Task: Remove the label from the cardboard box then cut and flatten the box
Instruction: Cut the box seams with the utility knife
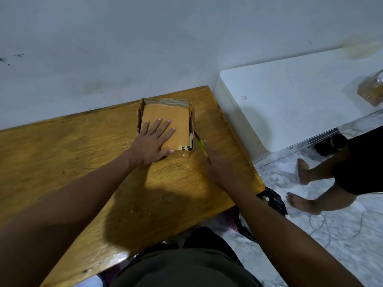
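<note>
Pale scuffed wall (145, 48) behind, wooden bench (72, 162) running from the left edge toward the right corner, grain worn and glossy in patches. Broad shadow across the near middle of the bench.

Left hand (153, 139) laid flat, palm down, fingers spread, pressing on the near part of the cardboard box (167, 119); gripping nothing. Box lying on the bench near the far right corner, top panel brown and bare, side walls splayed slightly outward, grey tape remnant (172, 102) along the far edge. Scrap of white label (183, 147) with the digits "34" left at the near right corner of the box, just beyond the left thumb.

Just right of the box, a slim yellow-green tool (200, 143) resting on the bench, possibly a utility knife, too blurred and half hidden to say. Right hand (217, 164) over the bench beside the box, fingers extended and loose, forefinger reaching along the tool, seemingly touching it; not closed around anything.

Dark shorts of the wearer at the bottom centre. Off the bench's right edge, a black object (273, 200) partly hidden by the right forearm. Further right, a white low cabinet (290, 100) against the wall, a clear plastic container (371, 90) on it at the frame's edge. Marbled floor (331, 245) with a thin white cable (323, 224), and the bare legs and feet of a second person (310, 172) at far right
</note>
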